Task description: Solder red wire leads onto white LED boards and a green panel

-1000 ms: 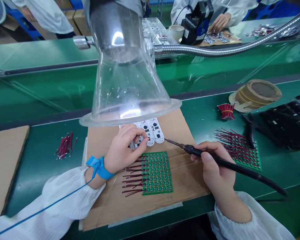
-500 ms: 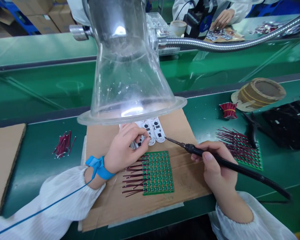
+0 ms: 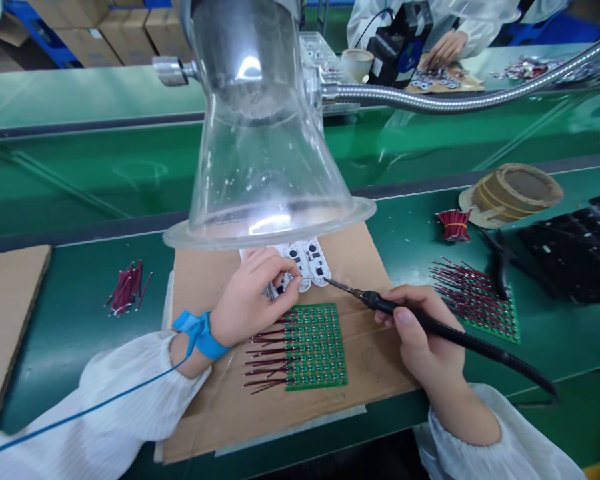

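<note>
My left hand (image 3: 257,290), with a blue wrist strap (image 3: 200,333), pinches a thin wire (image 3: 309,278) over the white circuit boards (image 3: 316,261). In my right hand (image 3: 427,333) is a black soldering iron (image 3: 380,302), its tip touching or very near the lower edge of the rightmost white board, at the wire's end. A green circuit board panel (image 3: 317,347) lies just below on the cardboard (image 3: 370,360), with dark red wires (image 3: 267,365) sticking out at its left. My left hand covers part of the white boards.
A clear fume hood (image 3: 267,160) hangs above the boards. Red wires (image 3: 126,288) lie at left. On the right are a bundle of wires (image 3: 454,225), a wired green panel (image 3: 480,303), pliers (image 3: 500,263) and a round container (image 3: 517,193). A person's hand (image 3: 445,50) works across the bench.
My right hand and the soldering iron have moved slightly left, bringing the tip to the rightmost white board's edge. My left hand has barely moved. The view has shifted a little.
</note>
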Demonstrator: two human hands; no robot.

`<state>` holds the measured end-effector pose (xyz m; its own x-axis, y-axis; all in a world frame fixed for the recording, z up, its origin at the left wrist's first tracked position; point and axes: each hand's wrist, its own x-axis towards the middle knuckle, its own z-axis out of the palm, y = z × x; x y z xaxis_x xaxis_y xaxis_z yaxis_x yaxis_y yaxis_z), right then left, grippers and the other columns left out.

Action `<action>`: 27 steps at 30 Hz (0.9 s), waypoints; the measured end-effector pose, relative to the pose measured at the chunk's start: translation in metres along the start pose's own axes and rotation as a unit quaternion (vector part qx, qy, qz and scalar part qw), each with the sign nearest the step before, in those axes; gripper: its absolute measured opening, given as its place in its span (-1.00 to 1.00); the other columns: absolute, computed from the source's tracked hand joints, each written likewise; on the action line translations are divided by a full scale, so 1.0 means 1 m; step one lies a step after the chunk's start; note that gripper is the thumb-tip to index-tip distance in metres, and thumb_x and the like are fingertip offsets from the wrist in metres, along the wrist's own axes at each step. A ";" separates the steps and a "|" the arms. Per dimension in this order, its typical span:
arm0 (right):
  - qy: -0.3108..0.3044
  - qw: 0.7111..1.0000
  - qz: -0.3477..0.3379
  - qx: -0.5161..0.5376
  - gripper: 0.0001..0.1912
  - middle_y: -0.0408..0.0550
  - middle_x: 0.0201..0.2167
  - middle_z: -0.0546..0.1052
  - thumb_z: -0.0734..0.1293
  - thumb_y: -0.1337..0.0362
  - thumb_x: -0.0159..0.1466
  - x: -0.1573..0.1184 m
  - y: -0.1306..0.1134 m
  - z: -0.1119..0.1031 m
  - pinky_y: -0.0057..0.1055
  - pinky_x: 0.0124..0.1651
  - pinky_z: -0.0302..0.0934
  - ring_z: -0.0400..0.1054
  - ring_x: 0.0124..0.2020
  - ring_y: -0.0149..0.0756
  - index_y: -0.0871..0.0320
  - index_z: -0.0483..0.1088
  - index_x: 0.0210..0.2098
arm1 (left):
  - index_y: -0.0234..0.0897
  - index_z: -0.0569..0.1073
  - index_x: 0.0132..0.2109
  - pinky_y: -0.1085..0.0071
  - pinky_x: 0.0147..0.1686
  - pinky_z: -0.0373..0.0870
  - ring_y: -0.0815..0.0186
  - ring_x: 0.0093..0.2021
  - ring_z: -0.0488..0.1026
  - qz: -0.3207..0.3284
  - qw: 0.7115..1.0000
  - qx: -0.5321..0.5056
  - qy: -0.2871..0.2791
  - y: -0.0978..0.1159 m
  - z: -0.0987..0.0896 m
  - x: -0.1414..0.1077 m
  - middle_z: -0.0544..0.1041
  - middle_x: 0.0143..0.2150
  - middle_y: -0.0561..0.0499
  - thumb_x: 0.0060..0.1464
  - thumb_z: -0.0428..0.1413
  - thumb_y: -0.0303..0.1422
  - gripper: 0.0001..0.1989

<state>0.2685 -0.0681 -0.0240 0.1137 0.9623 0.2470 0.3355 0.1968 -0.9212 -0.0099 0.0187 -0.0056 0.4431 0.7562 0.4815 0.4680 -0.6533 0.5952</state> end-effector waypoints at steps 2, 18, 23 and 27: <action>0.006 1.000 -0.002 0.001 -0.87 -0.10 -0.35 0.60 0.39 0.16 0.48 0.000 0.000 0.000 -0.34 -0.35 0.43 0.50 -0.41 -0.28 0.03 0.54 -0.05 | -0.21 0.43 -0.16 0.28 -0.19 0.29 0.35 -0.36 0.35 0.000 1.000 -0.001 -0.001 0.000 0.000 0.000 0.34 -0.38 0.14 0.33 0.15 -0.50 -0.90; -0.029 0.999 -0.021 -0.007 -0.87 -0.11 -0.31 0.62 0.39 0.23 0.48 0.000 0.002 -0.002 -0.38 -0.31 0.44 0.54 -0.37 -0.30 0.02 0.53 -0.01 | -0.21 0.43 -0.18 0.26 -0.17 0.30 0.33 -0.35 0.35 0.000 1.000 0.006 -0.004 0.000 0.000 0.000 0.34 -0.40 0.13 0.34 0.13 -0.49 -0.90; -0.015 1.000 -0.024 -0.003 -0.87 -0.09 -0.33 0.62 0.37 0.17 0.48 0.002 -0.004 0.000 -0.34 -0.34 0.46 0.53 -0.40 -0.27 0.03 0.54 -0.04 | -0.20 0.43 -0.18 0.26 -0.18 0.29 0.33 -0.36 0.36 0.008 1.000 0.016 -0.007 0.001 -0.007 -0.002 0.35 -0.40 0.13 0.35 0.13 -0.47 -0.90; 0.027 0.999 -0.009 0.031 -0.86 -0.08 -0.32 0.62 0.37 0.15 0.49 0.001 -0.017 0.010 -0.33 -0.30 0.47 0.53 -0.39 -0.27 0.03 0.52 -0.04 | -0.20 0.43 -0.17 0.28 -0.22 0.27 0.33 -0.37 0.32 -0.006 1.000 0.020 0.010 -0.004 -0.019 -0.008 0.32 -0.41 0.14 0.35 0.15 -0.47 -0.91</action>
<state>0.2534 -0.0683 -0.0115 0.1589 0.9476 0.2772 0.2801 0.2260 -0.9330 -0.0303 0.0159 0.0004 0.4220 0.7639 0.4882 0.5037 -0.6453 0.5744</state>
